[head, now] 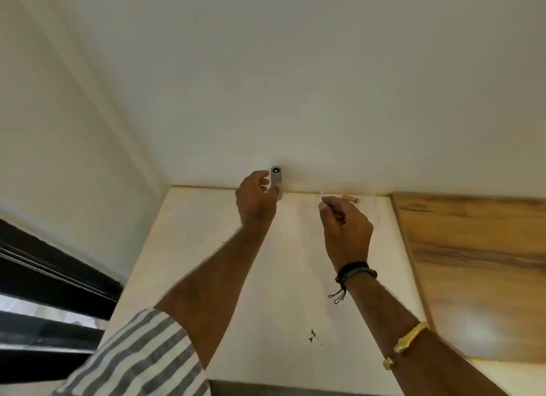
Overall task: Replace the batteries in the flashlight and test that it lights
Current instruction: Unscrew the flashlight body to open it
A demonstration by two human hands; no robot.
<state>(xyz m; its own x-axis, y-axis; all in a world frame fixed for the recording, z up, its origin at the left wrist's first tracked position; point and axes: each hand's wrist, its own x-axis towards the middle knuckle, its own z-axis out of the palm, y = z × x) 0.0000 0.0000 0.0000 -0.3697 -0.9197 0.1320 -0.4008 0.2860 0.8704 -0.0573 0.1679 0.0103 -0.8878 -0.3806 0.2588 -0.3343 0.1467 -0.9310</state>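
Where the surface (206, 248) meets the wall, the grey flashlight (276, 177) stands upright, pinched in the fingers of your left hand (256, 199). What looks like a small battery (351, 199) lies just beyond your right hand (346, 228), whose fingers are curled; I cannot tell whether they pinch anything.

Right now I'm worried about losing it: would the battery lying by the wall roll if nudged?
Probably: the battery is a small cylinder lying on its side on the smooth table. The wall close behind would likely stop it. Being small, it probably lifts easily.
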